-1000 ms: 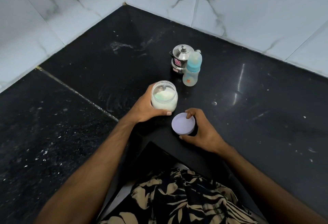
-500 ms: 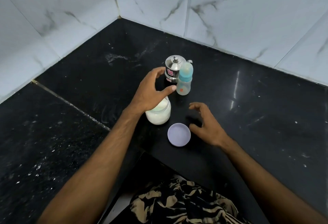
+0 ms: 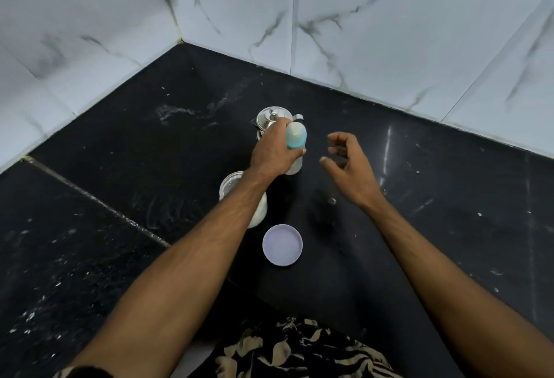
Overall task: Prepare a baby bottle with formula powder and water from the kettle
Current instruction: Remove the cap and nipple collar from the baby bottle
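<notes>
The left hand point(image 3: 274, 152) has let go of the jar point(image 3: 230, 185) and now grips the bottle point(image 3: 296, 140); the right hand point(image 3: 349, 164) hangs open beside it, ready to uncap.

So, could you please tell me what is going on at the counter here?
A person is making up a baby bottle on the black counter. The left hand has closed its grip around the baby bottle, which stands in front of the steel kettle. The right hand hovers open beside it, holding nothing. The jar of formula powder stands open under the left forearm, with its lilac lid lying on the counter nearby.
</notes>
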Available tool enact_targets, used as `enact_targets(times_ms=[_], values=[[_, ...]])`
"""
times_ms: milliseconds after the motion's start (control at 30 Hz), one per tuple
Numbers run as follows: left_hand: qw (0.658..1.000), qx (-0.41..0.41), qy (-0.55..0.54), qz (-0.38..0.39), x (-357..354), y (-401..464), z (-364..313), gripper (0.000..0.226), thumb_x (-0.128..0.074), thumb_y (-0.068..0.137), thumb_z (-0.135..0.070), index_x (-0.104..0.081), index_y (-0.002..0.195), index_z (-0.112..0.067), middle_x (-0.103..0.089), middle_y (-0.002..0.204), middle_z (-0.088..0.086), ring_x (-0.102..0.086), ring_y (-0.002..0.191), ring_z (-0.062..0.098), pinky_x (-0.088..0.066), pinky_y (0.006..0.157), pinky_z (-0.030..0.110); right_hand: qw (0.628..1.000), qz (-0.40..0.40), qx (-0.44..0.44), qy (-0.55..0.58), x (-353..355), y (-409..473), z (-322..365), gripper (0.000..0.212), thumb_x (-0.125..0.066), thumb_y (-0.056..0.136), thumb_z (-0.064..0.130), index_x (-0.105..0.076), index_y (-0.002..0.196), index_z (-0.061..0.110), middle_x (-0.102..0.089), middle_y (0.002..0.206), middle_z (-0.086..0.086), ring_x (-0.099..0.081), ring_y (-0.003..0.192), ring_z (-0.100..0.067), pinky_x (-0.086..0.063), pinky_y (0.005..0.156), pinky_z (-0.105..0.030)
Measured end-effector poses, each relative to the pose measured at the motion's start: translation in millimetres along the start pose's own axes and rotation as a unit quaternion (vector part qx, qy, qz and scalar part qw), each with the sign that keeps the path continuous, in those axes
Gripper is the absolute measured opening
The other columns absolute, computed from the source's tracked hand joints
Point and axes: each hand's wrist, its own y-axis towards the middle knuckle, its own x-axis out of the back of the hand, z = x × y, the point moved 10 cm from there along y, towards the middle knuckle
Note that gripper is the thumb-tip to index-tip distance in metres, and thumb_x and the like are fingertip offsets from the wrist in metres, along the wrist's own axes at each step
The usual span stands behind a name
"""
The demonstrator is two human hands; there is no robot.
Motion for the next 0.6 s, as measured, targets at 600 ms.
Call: enact_targets(times_ms=[600], values=[[0.986,-0.031,-0.160,0.030,-52.7,-53.0,-14.4,0.060,-0.078,0.072,-0.021,-0.048,0.123,-0.022,-0.058,0.112,-0.010,-0.058,0.099,0.007,-0.051,0.082,0.025,0.950,0.064,0.045,-0.303,-7.4,-3.5,38.3,0.048,-0.073,0.080,0.040,-0.060,0.119,0.017,-0.059,0.112,-0.003,-0.059,0.096,-0.018,-0.051,0.083,-0.033]])
